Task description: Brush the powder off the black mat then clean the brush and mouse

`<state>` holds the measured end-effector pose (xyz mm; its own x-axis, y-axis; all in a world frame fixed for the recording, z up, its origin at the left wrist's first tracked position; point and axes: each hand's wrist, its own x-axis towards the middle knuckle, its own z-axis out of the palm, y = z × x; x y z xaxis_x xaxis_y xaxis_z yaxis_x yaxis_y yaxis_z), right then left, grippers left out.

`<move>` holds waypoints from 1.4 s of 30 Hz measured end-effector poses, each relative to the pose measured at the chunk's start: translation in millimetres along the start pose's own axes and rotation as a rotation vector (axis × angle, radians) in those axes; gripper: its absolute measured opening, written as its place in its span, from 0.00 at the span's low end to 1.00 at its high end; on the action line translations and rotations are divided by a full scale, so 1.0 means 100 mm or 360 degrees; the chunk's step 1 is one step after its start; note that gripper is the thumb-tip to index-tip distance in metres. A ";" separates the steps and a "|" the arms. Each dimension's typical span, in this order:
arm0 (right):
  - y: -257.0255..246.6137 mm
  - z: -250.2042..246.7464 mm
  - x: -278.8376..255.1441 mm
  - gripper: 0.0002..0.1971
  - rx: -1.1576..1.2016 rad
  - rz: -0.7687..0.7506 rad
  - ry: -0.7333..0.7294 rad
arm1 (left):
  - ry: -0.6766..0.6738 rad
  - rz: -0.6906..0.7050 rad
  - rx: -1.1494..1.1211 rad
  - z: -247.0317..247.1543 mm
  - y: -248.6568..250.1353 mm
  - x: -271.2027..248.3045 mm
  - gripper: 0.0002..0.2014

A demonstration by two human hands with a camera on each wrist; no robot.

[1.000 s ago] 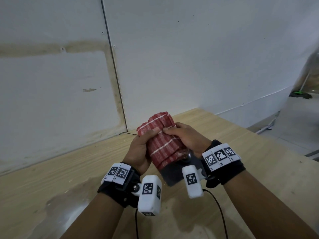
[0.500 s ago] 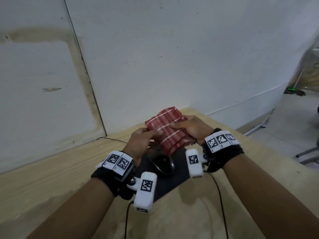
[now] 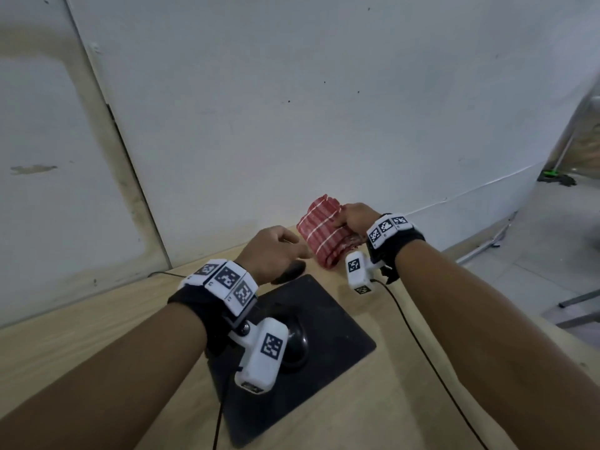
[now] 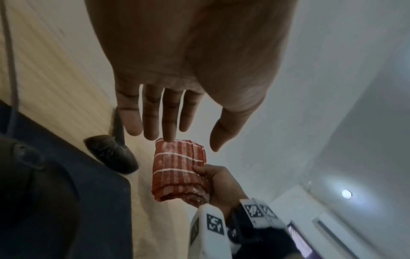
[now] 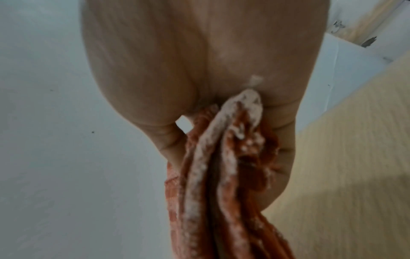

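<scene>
The right hand (image 3: 355,218) grips one folded red cloth (image 3: 324,233), fingers and thumb curled round its near end, and holds it clear of the bench (image 3: 97,319) near the wall; white powder clings to its folds in the right wrist view, which suggests it serves as the wiper. The left hand (image 3: 272,251) holds nothing, its fingers straight and slightly spread, and hovers above the far edge of the mat (image 3: 331,319), probably reaching for the brush (image 4: 111,154). This one brush lies with its dark bristle head overhanging the mat's far corner and its handle out on the bench, within easy reach. One black mouse (image 3: 297,347) sits on the mat, partly hidden by the left wrist camera. Counted: two hands, one cloth, one brush, one mouse, one mat.
</scene>
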<state>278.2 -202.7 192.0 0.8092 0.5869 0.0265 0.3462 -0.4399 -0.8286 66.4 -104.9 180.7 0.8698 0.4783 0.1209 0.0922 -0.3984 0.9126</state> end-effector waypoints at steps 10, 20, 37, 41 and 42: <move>-1.36 0.94 -0.16 0.34 -0.0353 -0.0297 0.0256 | 0.0198 0.0078 0.0429 -1.16 0.09 -0.57 0.18; -2.30 1.55 -0.80 0.11 -0.1396 -0.0932 -0.0087 | 0.0390 0.0100 0.0523 -1.80 0.08 -0.83 0.14; -2.11 1.62 -0.26 0.17 -0.1619 -0.0676 -0.0188 | 0.0345 0.0078 0.0372 -1.87 0.07 -0.86 0.18; -2.05 1.68 -0.20 0.25 -0.1495 -0.0785 -0.0126 | 0.0335 0.0131 0.0302 -1.91 0.06 -0.85 0.15; -2.05 1.68 -0.23 0.22 -0.1457 -0.0794 -0.0080 | 0.0359 0.0131 0.0306 -1.91 0.07 -0.87 0.16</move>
